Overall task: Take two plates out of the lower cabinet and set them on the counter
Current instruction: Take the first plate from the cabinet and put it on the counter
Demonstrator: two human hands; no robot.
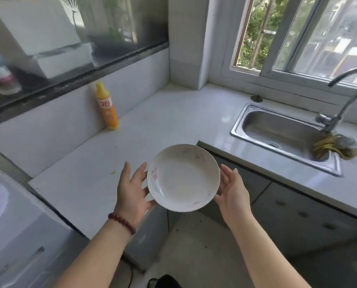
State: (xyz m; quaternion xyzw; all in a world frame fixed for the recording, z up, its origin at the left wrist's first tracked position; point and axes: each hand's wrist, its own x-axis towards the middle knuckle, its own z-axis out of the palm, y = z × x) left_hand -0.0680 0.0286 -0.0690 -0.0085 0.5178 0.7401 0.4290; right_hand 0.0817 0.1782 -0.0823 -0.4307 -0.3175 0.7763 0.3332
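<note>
A white plate [183, 177] with faint pink flower marks is held in the air above the inner corner of the white counter [94, 173]. My left hand [132, 188] grips its left rim, fingers spread, with a red bead bracelet on the wrist. My right hand [231, 188] supports its right rim from the side and below. A second rim seems to show just under the plate at its left edge; I cannot tell if another plate is stacked beneath. The lower cabinet fronts [298, 213] under the sink counter look closed.
A yellow dish-soap bottle [107, 106] stands against the back wall. A steel sink [285, 138] with a tap [348, 98] and a rag [337, 147] lies to the right. A white appliance [17, 229] sits at the left.
</note>
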